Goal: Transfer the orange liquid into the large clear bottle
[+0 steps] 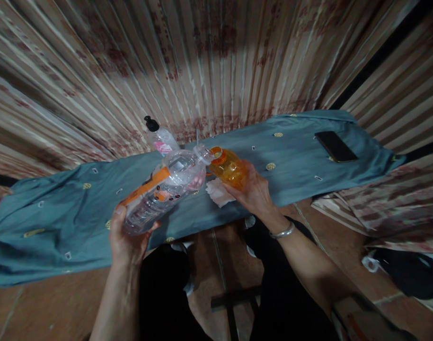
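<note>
My left hand (126, 239) is closed around the lower end of a large clear plastic bottle (177, 166) with an orange label. The bottle is tilted, its open mouth pointing up to the right. In my right hand (253, 189) is a small orange see-through bottle (230, 166), also tilted, its open mouth facing left. The two mouths meet or nearly meet; I cannot tell whether they touch. A crumpled piece of white tissue (219, 192) lies on the cloth below the orange bottle.
A blue-green patterned cloth (290, 180) covers the long narrow table. Behind the large bottle stands a clear pump bottle (163, 139) with a black top. A black phone (336, 146) lies at the right. Pleated curtains (216, 71) hang close behind the table.
</note>
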`<state>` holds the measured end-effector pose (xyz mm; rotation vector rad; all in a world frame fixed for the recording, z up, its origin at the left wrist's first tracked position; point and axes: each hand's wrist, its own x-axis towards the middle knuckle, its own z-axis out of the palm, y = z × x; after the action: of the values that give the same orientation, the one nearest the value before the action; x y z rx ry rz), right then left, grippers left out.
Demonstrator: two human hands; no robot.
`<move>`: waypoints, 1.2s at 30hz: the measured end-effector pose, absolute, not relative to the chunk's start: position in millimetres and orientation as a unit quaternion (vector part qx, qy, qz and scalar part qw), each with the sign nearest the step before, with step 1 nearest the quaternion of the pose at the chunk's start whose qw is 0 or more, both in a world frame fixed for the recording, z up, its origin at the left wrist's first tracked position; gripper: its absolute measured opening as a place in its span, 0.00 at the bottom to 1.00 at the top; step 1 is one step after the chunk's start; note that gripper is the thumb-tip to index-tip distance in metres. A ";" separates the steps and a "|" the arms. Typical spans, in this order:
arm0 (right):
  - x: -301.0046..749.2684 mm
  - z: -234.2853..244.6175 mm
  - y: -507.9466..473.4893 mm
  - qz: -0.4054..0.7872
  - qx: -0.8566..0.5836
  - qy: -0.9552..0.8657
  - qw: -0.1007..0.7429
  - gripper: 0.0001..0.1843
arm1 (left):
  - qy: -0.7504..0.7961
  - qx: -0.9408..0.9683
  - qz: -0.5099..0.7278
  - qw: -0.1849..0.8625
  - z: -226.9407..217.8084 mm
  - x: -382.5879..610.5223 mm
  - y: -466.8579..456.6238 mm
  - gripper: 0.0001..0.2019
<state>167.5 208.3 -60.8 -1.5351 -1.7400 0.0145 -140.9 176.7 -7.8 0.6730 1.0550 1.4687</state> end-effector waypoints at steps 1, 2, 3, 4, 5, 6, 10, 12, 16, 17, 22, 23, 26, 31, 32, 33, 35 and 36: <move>167.5 -60.3 208.1 0.006 -0.608 -0.686 0.400 0.38 | 0.449 0.288 0.625 0.571 -7.8 -141.3 176.8 0.30; 167.6 -59.7 207.9 0.007 -0.608 -0.686 0.399 0.38 | 0.448 0.289 0.625 0.570 -7.9 -141.7 176.9 0.30; 167.8 -59.1 207.7 0.010 -0.609 -0.687 0.397 0.38 | 0.447 0.287 0.627 0.570 -7.9 -142.0 176.9 0.29; 168.0 -58.5 207.4 0.013 -0.609 -0.689 0.394 0.38 | 0.446 0.286 0.628 0.570 -7.9 -142.2 176.9 0.29; 168.2 -58.0 207.3 0.016 -0.608 -0.690 0.391 0.38 | 0.446 0.283 0.630 0.570 -7.6 -141.9 176.9 0.29; 168.4 -57.7 207.2 0.017 -0.608 -0.692 0.390 0.38 | 0.445 0.280 0.632 0.570 -6.9 -141.2 176.9 0.28; 168.3 -58.7 207.5 0.010 -0.606 -0.694 0.389 0.39 | 0.452 0.273 0.638 0.560 0.2 -132.0 176.8 0.32; 168.0 -60.0 207.8 0.007 -0.605 -0.694 0.390 0.39 | 0.469 0.258 0.647 0.542 4.4 -126.2 176.9 0.36; 167.6 -61.1 208.0 -0.003 -0.605 -0.692 0.394 0.39 | 0.485 0.241 0.651 0.532 8.3 -120.8 177.9 0.38; 167.6 -61.1 208.0 -0.004 -0.606 -0.692 0.392 0.39 | 0.488 0.240 0.650 0.531 8.4 -120.8 178.2 0.38; 167.4 -60.8 208.0 -0.006 -0.615 -0.691 0.380 0.40 | 0.500 0.231 0.647 0.528 8.6 -122.7 178.7 0.39; 167.3 -60.9 208.1 -0.007 -0.617 -0.690 0.378 0.40 | 0.500 0.231 0.647 0.527 8.7 -122.8 178.6 0.39; 167.1 -61.5 208.3 -0.010 -0.618 -0.689 0.378 0.40 | 0.503 0.231 0.647 0.524 8.6 -122.6 178.4 0.38; 167.2 -62.4 208.3 -0.014 -0.616 -0.687 0.384 0.40 | 0.506 0.232 0.643 0.526 7.9 -121.9 178.7 0.40; 167.2 -62.6 208.3 -0.013 -0.615 -0.688 0.384 0.40 | 0.505 0.233 0.643 0.526 7.9 -121.8 178.9 0.39; 167.2 -62.8 208.2 -0.013 -0.614 -0.689 0.385 0.40 | 0.504 0.234 0.644 0.526 7.9 -121.6 178.9 0.39; 167.0 -63.1 208.1 -0.011 -0.613 -0.687 0.389 0.40 | 0.502 0.236 0.645 0.525 7.9 -121.1 179.0 0.38; 166.8 -63.3 208.0 -0.010 -0.614 -0.685 0.392 0.40 | 0.502 0.236 0.646 0.525 7.8 -120.8 179.0 0.38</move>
<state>166.8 208.0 -63.3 -1.5592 -1.7396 -0.0255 -120.8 179.0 7.8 0.5655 1.1999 1.5447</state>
